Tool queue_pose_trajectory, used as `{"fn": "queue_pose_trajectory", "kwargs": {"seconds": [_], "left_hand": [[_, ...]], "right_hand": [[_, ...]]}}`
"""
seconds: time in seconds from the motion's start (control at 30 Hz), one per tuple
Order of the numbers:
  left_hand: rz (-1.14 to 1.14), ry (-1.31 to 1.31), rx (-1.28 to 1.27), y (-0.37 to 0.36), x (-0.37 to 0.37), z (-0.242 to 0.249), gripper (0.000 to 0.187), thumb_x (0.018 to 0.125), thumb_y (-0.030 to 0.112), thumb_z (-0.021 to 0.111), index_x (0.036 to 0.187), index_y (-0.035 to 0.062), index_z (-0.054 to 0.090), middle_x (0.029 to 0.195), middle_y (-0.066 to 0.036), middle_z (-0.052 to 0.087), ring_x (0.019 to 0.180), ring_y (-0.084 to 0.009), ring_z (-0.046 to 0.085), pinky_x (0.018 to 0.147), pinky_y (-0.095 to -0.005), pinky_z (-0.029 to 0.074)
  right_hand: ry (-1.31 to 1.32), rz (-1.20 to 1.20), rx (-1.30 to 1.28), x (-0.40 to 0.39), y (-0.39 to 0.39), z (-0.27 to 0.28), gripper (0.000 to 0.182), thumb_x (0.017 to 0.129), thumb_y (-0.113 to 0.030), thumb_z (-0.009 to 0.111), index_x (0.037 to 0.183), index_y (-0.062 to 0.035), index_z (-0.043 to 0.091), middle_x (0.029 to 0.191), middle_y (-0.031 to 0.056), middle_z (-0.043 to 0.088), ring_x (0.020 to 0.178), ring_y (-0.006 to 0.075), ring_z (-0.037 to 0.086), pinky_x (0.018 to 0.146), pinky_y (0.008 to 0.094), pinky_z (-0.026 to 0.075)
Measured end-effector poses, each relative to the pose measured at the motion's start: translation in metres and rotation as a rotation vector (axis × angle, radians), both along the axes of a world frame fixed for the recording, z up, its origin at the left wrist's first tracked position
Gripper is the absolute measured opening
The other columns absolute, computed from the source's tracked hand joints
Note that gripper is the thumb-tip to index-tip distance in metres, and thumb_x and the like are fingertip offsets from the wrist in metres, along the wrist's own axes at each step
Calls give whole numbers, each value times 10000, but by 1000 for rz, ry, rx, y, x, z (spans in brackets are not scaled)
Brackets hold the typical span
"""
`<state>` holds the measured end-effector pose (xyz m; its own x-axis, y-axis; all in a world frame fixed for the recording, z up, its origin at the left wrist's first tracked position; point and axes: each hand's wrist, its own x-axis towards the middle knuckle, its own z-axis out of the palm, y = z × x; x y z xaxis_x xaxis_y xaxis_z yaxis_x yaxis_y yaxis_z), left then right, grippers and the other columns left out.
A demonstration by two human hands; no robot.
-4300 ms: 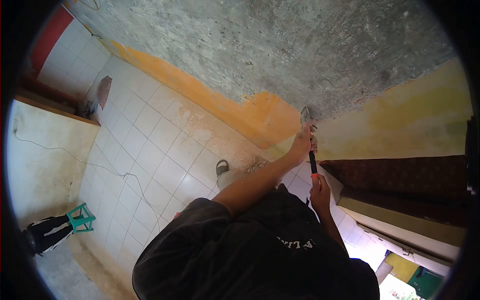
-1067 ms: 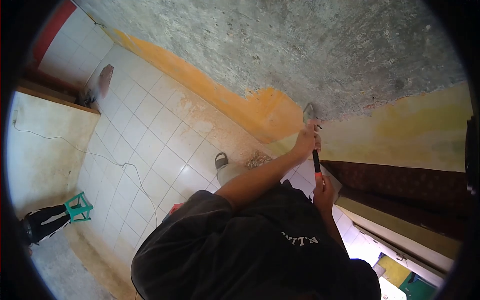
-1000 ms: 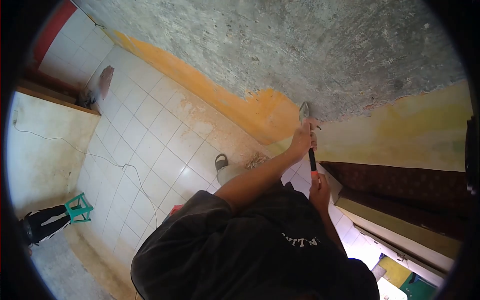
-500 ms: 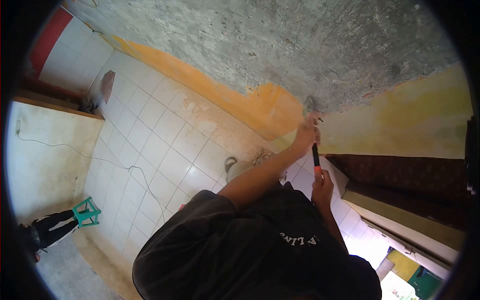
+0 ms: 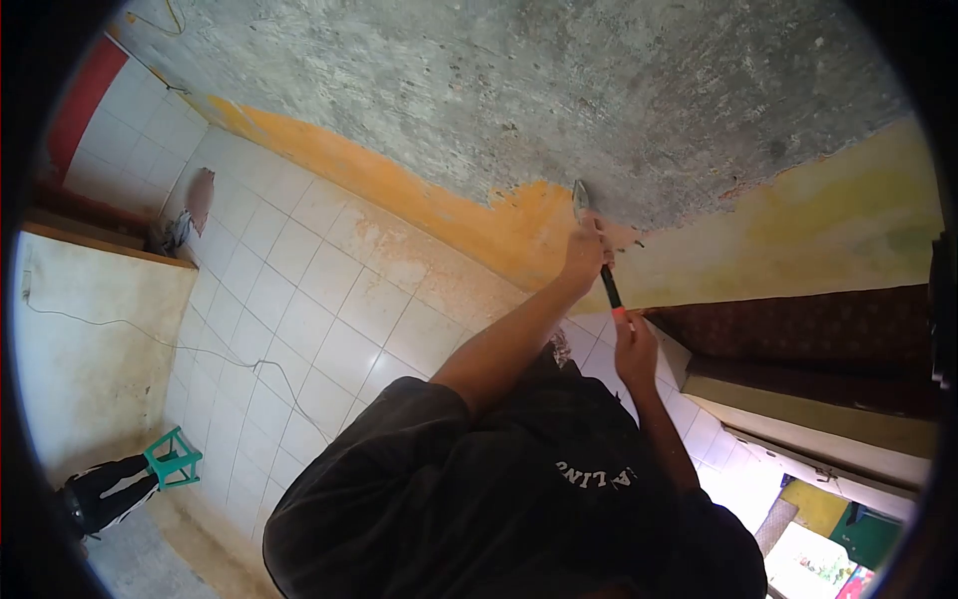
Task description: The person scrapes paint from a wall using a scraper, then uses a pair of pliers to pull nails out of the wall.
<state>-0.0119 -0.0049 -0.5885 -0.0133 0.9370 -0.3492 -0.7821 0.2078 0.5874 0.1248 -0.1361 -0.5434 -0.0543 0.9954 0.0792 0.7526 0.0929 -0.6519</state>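
A scraper [image 5: 612, 288] with a flat grey metal head and a black and orange handle points up at the wall [image 5: 399, 85]. Its head lies against the border between bare grey plaster and the remaining orange paint [image 5: 544, 215]. My left hand [image 5: 587, 252] is closed round the tool close below the head. Further down, my right hand [image 5: 636, 347] grips the orange end of the handle. Part of the head is hard to make out against the grey plaster.
Pale debris dust lies on the white tiled floor [image 5: 329, 275] along the wall. A cable [image 5: 261, 362] crosses the tiles. At the lower left, a green stool [image 5: 174, 461] stands beside a person's dark-clothed legs [image 5: 110, 489]. A dark reddish-brown panel [image 5: 798, 334] is at the right.
Both hands and the scraper have shifted left along the wall, its head moving from the grey plaster towards the orange patch. My foot, visible earlier, is now hidden behind my arm.
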Motion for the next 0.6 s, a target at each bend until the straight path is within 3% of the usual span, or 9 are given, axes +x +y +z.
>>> {"fn": "queue_pose_trajectory", "kwargs": {"seconds": [0.07,0.13,0.17,0.2,0.27,0.3,0.33,0.4,0.6], "left_hand": [[-28,-39,-27,-5,-14,2,446,993,494,334,840,96,463,524,-30,424,413,-166,457,411,-310,419],[-13,79,-45,-12,-3,13,444,995,499,323,858,99,460,528,-21,412,409,-167,436,417,-316,398],[-94,25,-44,-15,9,11,442,992,505,327,865,101,456,529,-19,405,408,-167,430,416,-322,391],[-171,-34,-40,-19,14,15,441,989,511,331,871,103,452,531,-17,399,407,-166,423,415,-327,384],[-161,-13,-34,-19,7,18,424,981,514,362,882,109,442,531,-15,391,410,-161,420,418,-330,388],[-132,31,-21,-15,-6,13,385,987,486,362,884,119,412,540,-8,367,425,-153,394,451,-335,395],[-98,74,-6,-10,-20,10,347,994,458,363,886,129,382,549,0,342,440,-146,368,484,-340,402],[-142,-65,-55,-3,-36,7,350,996,461,362,899,126,391,549,3,335,444,-133,362,471,-320,388],[-272,-33,-74,-23,16,16,373,996,475,347,928,115,414,548,-1,325,447,-137,360,464,-323,382]], "right_hand": [[51,-83,-130,-9,-11,-9,356,966,-351,532,975,-2,598,584,93,499,525,177,515,504,329,400],[63,-136,-101,-3,-20,-10,323,956,-353,547,983,-37,608,621,143,573,536,287,554,546,403,432],[153,-212,-288,5,-27,-4,325,960,-355,544,995,-38,610,626,149,573,557,295,558,559,397,444],[155,-219,-283,4,-29,1,325,960,-355,544,995,-38,610,626,149,573,557,295,558,559,397,444],[75,-236,-320,0,-27,7,309,965,-338,541,994,-39,612,619,143,565,550,274,557,553,390,445],[69,-128,18,-9,-25,-12,320,967,-352,531,991,-44,613,593,128,548,520,242,541,529,385,424],[34,-91,104,-20,-18,-25,320,967,-352,529,989,-44,613,579,122,535,513,219,533,515,375,405],[134,-162,-140,-43,-21,-15,330,966,-325,538,962,-1,603,577,75,504,497,150,495,480,337,384],[264,-350,-323,-1,-47,-12,306,967,-327,538,941,-25,583,553,24,466,488,113,468,451,311,362]]}}
